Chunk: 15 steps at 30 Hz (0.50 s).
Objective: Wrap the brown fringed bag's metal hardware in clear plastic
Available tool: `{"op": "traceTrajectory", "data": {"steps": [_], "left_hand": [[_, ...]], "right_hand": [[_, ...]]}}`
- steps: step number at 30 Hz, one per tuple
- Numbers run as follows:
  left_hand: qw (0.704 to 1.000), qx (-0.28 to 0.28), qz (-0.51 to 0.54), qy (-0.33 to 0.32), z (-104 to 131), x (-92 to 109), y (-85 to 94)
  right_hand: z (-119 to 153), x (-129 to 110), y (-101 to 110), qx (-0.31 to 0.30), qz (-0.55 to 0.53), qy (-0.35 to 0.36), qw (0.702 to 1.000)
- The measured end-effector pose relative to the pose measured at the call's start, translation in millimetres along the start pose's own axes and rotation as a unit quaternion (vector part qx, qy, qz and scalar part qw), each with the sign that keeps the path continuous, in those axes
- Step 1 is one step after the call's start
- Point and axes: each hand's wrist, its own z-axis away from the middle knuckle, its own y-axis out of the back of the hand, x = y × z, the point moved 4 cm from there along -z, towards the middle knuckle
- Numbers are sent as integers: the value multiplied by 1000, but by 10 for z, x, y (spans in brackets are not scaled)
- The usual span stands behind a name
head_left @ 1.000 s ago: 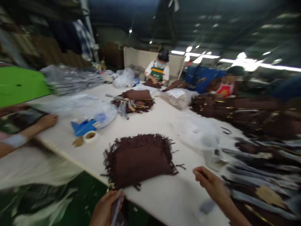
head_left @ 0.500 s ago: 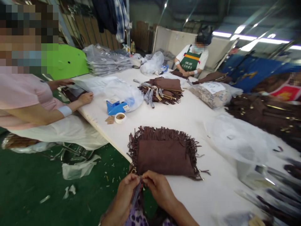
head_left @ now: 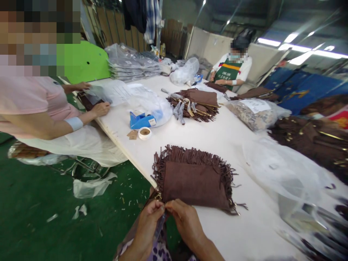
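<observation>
Across the table from you, the chest of a person's green apron [head_left: 227,71] carries pale lettering that seems to read "ORLUN", with smaller characters below too blurred for you to make out. You can see marks on the white sheet [head_left: 255,105] on the stuffed clear bag [head_left: 257,117], but no legible words.

Before you: brown fringed bag [head_left: 194,183]; white surface [head_left: 206,141]; green floor [head_left: 89,224]; blue tape dispenser [head_left: 141,120]; pink shirt [head_left: 35,105]; blue-and-white checked cloth [head_left: 152,20].
</observation>
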Motion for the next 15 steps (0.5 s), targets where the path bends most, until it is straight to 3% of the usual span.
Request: {"op": "traceTrajectory", "data": {"steps": [8,15], "left_hand": [[998,39,-45,-31,37,35,-15],[1000,16,-13,-15,52,33,-47]], "right_hand": [[-33,-5,-75,4,51,-18,999],[-97,-48,-21,-25,94,-27,995]]}}
